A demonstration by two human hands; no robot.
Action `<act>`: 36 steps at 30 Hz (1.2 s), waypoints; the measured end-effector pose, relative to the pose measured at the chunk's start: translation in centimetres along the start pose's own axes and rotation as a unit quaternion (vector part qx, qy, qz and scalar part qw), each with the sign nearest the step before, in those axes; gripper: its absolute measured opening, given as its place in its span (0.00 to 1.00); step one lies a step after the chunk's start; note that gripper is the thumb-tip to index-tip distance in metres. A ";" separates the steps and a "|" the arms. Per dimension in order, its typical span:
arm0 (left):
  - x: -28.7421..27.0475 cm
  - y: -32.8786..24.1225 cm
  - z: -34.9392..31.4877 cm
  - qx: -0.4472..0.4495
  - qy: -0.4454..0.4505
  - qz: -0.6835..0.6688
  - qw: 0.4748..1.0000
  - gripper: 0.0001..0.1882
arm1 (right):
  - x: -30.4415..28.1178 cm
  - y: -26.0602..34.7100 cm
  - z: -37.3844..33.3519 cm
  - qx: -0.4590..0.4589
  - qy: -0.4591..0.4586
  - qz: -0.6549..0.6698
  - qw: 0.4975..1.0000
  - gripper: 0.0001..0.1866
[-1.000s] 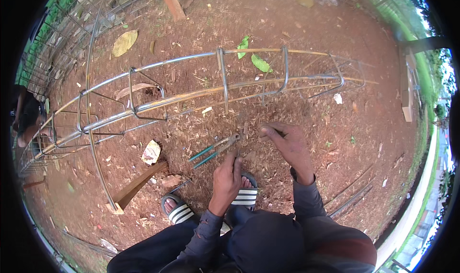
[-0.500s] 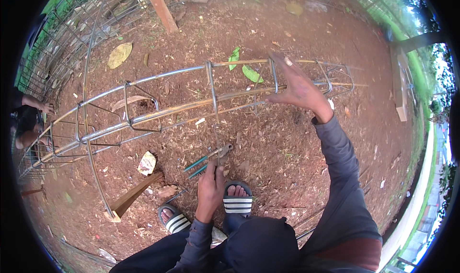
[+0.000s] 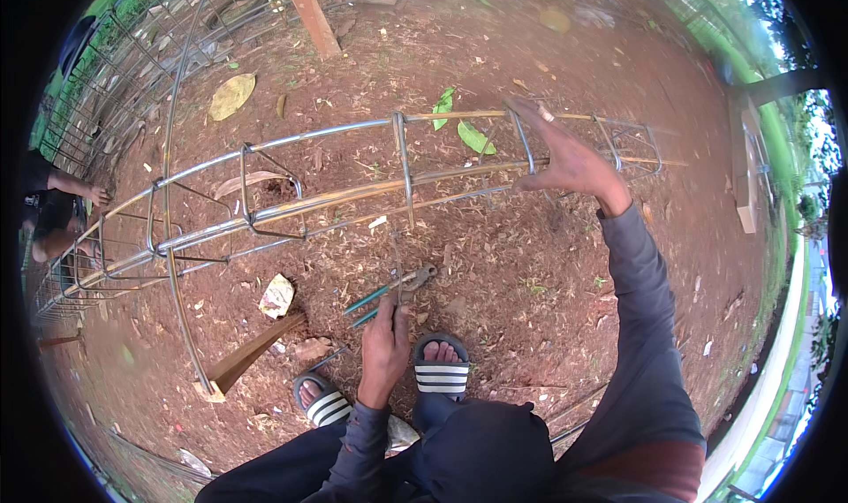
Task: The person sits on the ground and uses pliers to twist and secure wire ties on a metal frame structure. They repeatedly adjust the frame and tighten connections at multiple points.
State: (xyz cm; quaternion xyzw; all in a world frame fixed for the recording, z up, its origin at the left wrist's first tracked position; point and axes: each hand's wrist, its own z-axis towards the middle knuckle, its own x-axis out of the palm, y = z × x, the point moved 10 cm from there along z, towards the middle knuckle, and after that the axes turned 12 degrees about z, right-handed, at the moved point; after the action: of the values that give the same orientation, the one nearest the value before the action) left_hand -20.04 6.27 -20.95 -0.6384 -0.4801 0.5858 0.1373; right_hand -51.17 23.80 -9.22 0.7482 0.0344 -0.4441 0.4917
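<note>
A long rebar cage [image 3: 318, 204] of steel bars with bent square stirrups stretches across the ground in front of me. At its right part my right hand [image 3: 574, 166] spreads its thumb and fingers around a stirrup [image 3: 521, 141], fingertips by the upper bar and thumb near the lower bars. My left hand [image 3: 384, 348], nearer my feet, is closed on a thin wire [image 3: 397, 251] pointing up toward the cage. Beyond its fingertips lie pincers [image 3: 417, 279] with teal handles, partly hidden by the hand.
A wooden block [image 3: 252, 357] and a crumpled pale wrapper [image 3: 276, 296] are left of my feet. A crosswise bar [image 3: 183, 326] slants under the cage. Another person's hand [image 3: 95, 194] is at the cage's far left. A wooden post [image 3: 311, 15] stands beyond; wire mesh [image 3: 110, 83] lies back left.
The whole view has shifted slightly, so the cage and ground appear a little further right and lower. Both hands keep about the same posture.
</note>
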 end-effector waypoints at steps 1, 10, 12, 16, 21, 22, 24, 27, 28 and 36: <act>-0.2 0.1 0.1 0.001 -0.003 0.005 1.000 0.15 | -0.1 0.1 0.0 0.016 -0.006 -0.033 0.999 0.68; -0.6 0.4 0.1 0.008 -0.035 0.000 0.999 0.16 | 5.5 10.3 1.7 -0.130 -0.050 -0.103 0.985 0.75; -0.3 0.4 0.0 0.001 -0.034 -0.009 0.999 0.17 | 7.0 12.5 3.1 -0.198 -0.046 -0.063 0.977 0.74; -0.6 -0.1 -0.4 -0.028 -0.035 -0.018 0.999 0.18 | 8.0 11.4 5.2 -0.188 -0.024 -0.054 0.980 0.71; -0.4 0.2 -0.6 -0.011 -0.056 -0.028 0.998 0.18 | 8.1 10.7 5.5 -0.196 -0.010 -0.036 0.980 0.68; -0.5 0.0 -0.7 0.000 -0.066 -0.031 0.997 0.18 | 8.1 10.6 5.6 -0.197 -0.004 -0.032 0.980 0.67; -0.3 0.2 -0.7 -0.009 -0.060 -0.035 0.998 0.18 | 8.2 10.3 5.8 -0.198 0.007 -0.023 0.980 0.67; -0.1 0.0 -0.5 -0.019 -0.043 -0.034 0.998 0.17 | 8.0 10.2 5.6 -0.225 0.013 -0.021 0.974 0.67; -0.1 -0.1 -0.5 -0.022 -0.037 -0.032 0.999 0.17 | 7.9 10.2 5.6 -0.229 0.013 -0.021 0.973 0.68; 0.5 0.2 -0.4 -0.017 -0.050 -0.036 0.998 0.16 | 7.1 10.5 5.0 -0.226 0.007 -0.057 0.972 0.68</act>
State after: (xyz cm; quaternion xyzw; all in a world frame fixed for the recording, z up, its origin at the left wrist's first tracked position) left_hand -19.63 6.73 -21.33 -0.5927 -0.5190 0.6035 0.1228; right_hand -44.88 11.85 -7.41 0.6179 0.1803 -0.4467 0.6214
